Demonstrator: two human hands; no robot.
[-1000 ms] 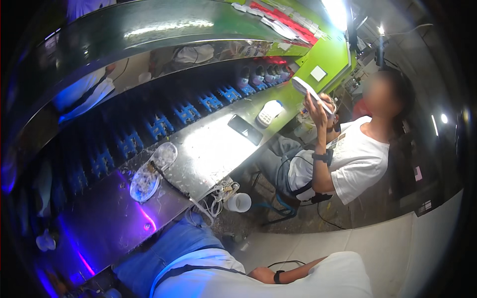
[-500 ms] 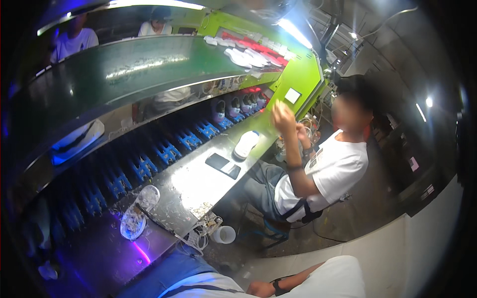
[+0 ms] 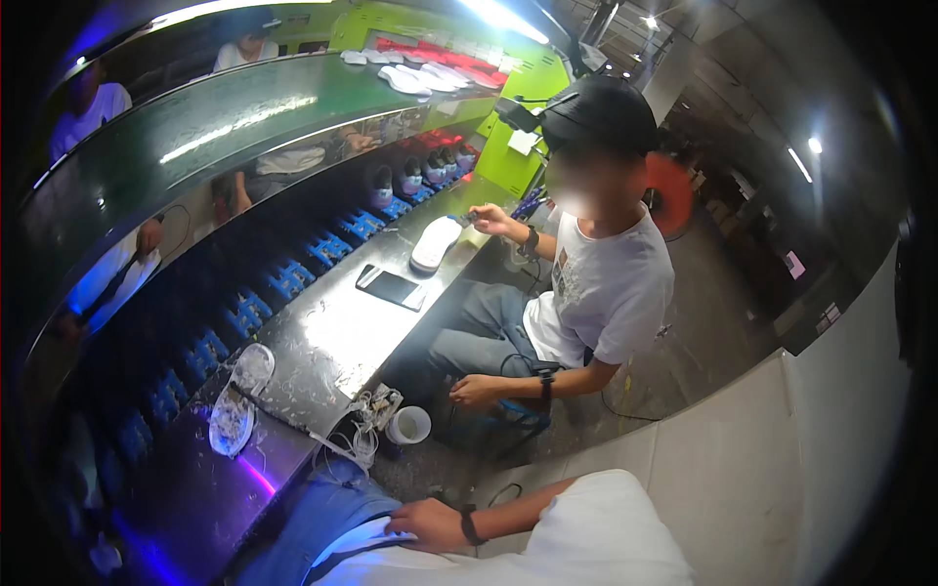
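My right hand [image 3: 430, 524] rests on my lap at the lower middle, over the white shirt hem and blue jeans. Its fingers are slightly bent and spread, and I see nothing in them. A dark band circles that wrist. My left hand is out of view. On the bench [image 3: 293, 376] ahead of my knees lies a white-rimmed shoe sole [image 3: 233, 422] strewn with clear scraps. Farther along are a dark phone [image 3: 391, 288] and a white shoe sole [image 3: 435, 244]. A seated co-worker's hand [image 3: 491, 221] reaches to that sole's far end with a small dark item.
A row of blue holders [image 3: 291, 280] runs behind the bench, with several shoes [image 3: 410, 176] at its far end. White soles [image 3: 420, 78] lie on the green conveyor [image 3: 147, 156]. A white cup [image 3: 408, 425] and cables [image 3: 362, 444] are beside the bench edge.
My view has turned right, so the bench sits farther left. My right hand shows more fully on my lap. The co-worker's raised hands have come down, one to the sole, one beside the thigh.
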